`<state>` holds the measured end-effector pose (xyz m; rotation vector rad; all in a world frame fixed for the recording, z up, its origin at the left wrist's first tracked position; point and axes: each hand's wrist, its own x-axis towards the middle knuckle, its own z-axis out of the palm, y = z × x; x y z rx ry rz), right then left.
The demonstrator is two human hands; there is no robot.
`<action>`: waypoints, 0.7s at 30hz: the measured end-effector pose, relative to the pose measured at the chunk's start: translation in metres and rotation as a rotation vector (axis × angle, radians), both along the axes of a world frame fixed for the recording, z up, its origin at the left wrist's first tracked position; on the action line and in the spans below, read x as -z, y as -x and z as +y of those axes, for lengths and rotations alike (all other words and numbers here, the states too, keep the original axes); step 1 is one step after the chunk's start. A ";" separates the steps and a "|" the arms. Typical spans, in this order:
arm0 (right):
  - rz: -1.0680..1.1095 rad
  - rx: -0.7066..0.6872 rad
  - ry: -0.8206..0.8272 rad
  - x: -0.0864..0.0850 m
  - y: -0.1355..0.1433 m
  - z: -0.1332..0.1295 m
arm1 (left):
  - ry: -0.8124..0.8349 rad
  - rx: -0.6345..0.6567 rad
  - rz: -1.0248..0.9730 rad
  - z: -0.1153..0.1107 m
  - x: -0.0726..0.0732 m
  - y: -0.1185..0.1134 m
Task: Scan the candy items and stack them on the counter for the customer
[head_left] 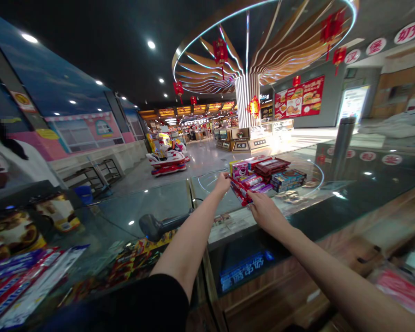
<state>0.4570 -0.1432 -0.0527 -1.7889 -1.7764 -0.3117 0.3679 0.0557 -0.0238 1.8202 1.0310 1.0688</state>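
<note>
A pile of packaged sweets lies on the glass counter top in front of me. At its near left edge is a long red candy pack. My left hand pinches the far left end of this pack, and my right hand grips its near end with fingertips partly hidden. Right beside it are purple candy packs. Behind stands a pink box with a cartoon face. Dark red packets and a stack of blue boxes make up the right side of the pile.
Left of my forearm a black handheld scanner lies on the glass. Long candy packs and brown-yellow bags sit at the left. A metal cylinder stands at the right. A person in white is at the far left.
</note>
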 end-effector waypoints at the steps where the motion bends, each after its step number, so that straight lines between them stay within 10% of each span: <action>1: -0.009 0.010 0.007 0.000 0.001 -0.001 | 0.007 0.009 -0.003 0.001 0.001 -0.003; 21: -0.177 0.112 0.081 -0.009 0.017 -0.016 | -0.064 0.050 0.070 0.007 0.026 -0.012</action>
